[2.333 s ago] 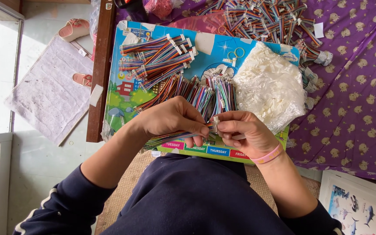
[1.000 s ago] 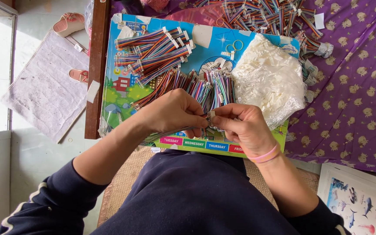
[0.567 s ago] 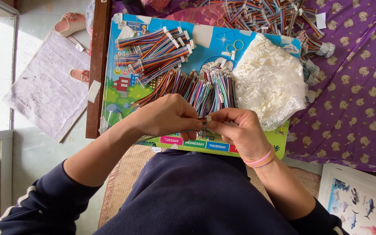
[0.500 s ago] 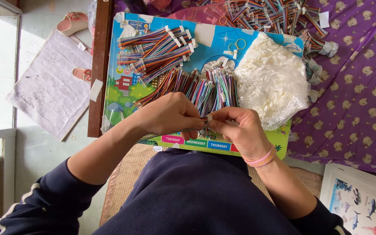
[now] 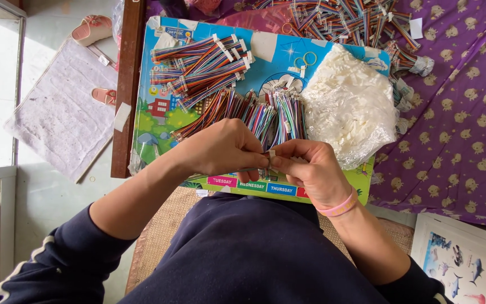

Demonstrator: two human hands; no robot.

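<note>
- Our left hand (image 5: 220,147) and right hand (image 5: 305,169) meet fingertip to fingertip over the near edge of the colourful board (image 5: 170,115), both pinched shut on the same small thing
- That thing is a small white plug (image 5: 271,154) on a thin bunch of wires; it sits between the two thumbs, and we cannot tell more of its shape because the fingers cover most of it
- Just beyond our knuckles, in the middle of the board, lies a heap of loose coloured wires (image 5: 254,110), touching or nearly touching the hands
- Nearer the far left corner of the board lies a pile of striped wire strips with white ends (image 5: 201,65), fanned out and apart from the heap
- On the right side of the board sits a clear bag of white plugs (image 5: 350,107), reaching over the right edge, just beside our right hand
- Two small rings (image 5: 305,59) lie on the blue part of the board between the strips and the bag
- Past the far edge of the board, on the purple patterned cloth (image 5: 462,124), lies another big pile of wires (image 5: 344,19)
- A pink band (image 5: 338,207) circles our right wrist
- On the floor to the left lie a pale mat (image 5: 57,112) and a pink sandal (image 5: 91,28)
</note>
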